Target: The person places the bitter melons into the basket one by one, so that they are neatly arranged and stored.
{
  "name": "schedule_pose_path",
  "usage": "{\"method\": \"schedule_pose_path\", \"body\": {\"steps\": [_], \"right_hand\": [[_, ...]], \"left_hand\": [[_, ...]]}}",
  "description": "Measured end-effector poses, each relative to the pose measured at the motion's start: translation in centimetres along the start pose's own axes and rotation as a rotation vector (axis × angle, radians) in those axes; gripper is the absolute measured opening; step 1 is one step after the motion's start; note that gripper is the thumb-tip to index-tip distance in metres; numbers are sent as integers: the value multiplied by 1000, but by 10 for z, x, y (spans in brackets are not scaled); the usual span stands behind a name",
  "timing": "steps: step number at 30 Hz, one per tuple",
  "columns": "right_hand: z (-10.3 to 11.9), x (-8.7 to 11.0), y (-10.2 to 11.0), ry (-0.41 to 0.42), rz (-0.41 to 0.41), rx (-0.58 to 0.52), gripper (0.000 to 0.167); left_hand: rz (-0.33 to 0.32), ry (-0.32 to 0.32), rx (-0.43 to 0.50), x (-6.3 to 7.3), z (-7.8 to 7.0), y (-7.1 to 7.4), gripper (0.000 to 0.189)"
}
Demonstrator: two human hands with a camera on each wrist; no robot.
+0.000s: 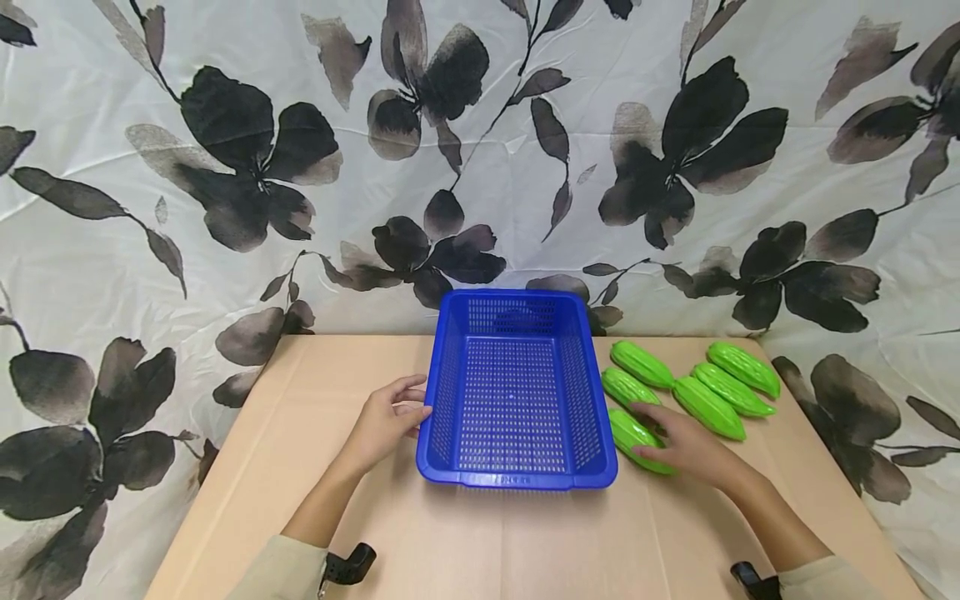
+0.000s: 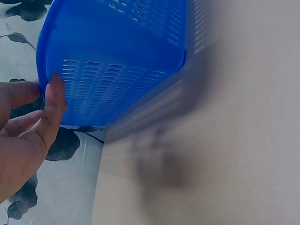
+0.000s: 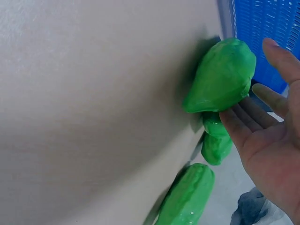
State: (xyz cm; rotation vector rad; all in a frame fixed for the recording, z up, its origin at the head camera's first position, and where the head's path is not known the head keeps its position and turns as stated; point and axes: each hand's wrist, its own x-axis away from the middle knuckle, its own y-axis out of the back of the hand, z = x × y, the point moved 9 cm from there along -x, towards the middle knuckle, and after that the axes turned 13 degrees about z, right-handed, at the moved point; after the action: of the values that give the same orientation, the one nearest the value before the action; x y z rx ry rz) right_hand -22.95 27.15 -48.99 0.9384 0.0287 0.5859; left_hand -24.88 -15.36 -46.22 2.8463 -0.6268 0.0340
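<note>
A blue plastic basket (image 1: pixel 517 482) with slotted walls stands at the middle of the table. My left hand (image 1: pixel 387 423) is at its left side and pinches the rim between thumb and fingers, as the left wrist view (image 2: pixel 28 136) shows. Right of the basket lie several glossy green bitter melons with ridged skins. Over the nearest one (image 1: pixel 630 429), beside the basket's right wall, is my right hand (image 1: pixel 693 446), thumb and fingers spread to either side of it. In the right wrist view the fingers reach this melon (image 3: pixel 222 77) with the thumb apart from it.
Two more melons lie behind the nearest one, along the basket's side. A group of three bitter melons (image 1: pixel 731 387) lies farther right on the pale wooden table (image 1: pixel 315 375). Floral cloth (image 1: pixel 525 167) hangs behind the table's back edge.
</note>
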Motion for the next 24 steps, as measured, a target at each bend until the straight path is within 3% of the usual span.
{"method": "schedule_pose_path", "body": {"steps": [24], "right_hand": [[-10,-4,-16,-19,0,32,72]], "left_hand": [[21,-3,32,-2,2,0,52]]}}
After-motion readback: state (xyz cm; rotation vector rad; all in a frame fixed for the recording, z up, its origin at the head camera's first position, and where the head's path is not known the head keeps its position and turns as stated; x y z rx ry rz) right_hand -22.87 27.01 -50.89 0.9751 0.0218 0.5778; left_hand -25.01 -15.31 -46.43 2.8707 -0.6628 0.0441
